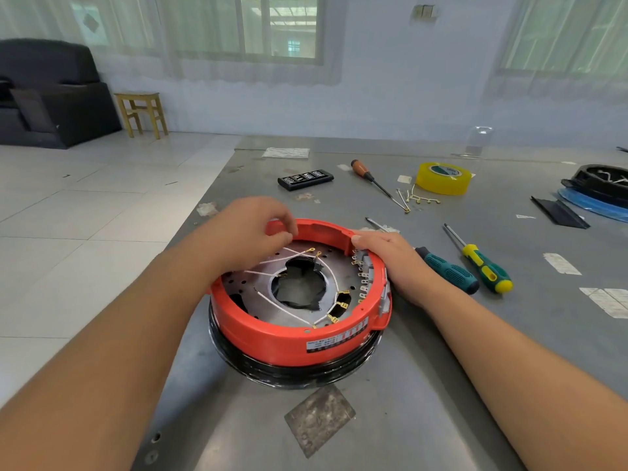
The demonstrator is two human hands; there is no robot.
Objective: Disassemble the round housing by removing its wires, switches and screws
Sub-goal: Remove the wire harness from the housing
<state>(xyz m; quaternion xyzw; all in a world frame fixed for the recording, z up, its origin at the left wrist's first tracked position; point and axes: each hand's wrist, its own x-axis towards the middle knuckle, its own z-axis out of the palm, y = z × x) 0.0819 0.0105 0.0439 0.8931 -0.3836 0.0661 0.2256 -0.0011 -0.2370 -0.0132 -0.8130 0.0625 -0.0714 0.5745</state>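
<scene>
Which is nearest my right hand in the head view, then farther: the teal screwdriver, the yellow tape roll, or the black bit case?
From the right hand:
1. Teal screwdriver, just right of it.
2. Yellow tape roll, farther back, right.
3. Black bit case, back left; close to the tape's distance, so this ranking is tentative.

Your grey metal table point(441, 385) carries the red round housing point(292, 338), two green-handled screwdrivers point(450, 270) just right of it, and a wooden-handled screwdriver point(368, 178) farther back. You also have a yellow tape roll point(443, 178), a black bit case point(305, 179) and loose white wires point(416, 198) there.
</scene>
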